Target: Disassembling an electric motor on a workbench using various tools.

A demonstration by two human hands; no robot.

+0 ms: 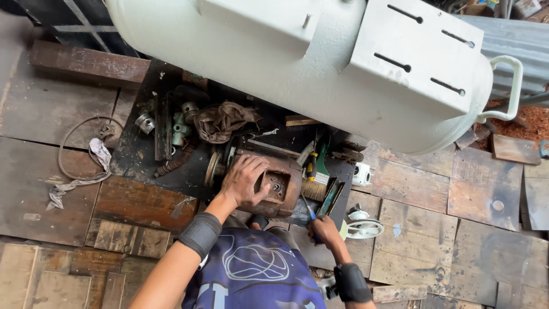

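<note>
Head view: rusty motor housing (277, 184) at centre on the wooden floor (469, 189), left hand (243, 180) spread flat over its 9 o'clock side. Right hand (325, 230), at 5 o'clock, closed around a blue-handled screwdriver (309, 214). Housing judged heavy, rigid, greasy; best gripped by its outer edges.

1. Worn wooden plank floor (474, 189) carries it all.
2. Dark greasy sheet (137, 154) spread over the planks.
3. On the sheet: rusty pump housing (280, 186), brown rag (220, 121), brush (313, 189).
4. Grey cloth strip (100, 154) straight on the planks.
5. White fan wheel (363, 228) near the sheet's corner.
</note>
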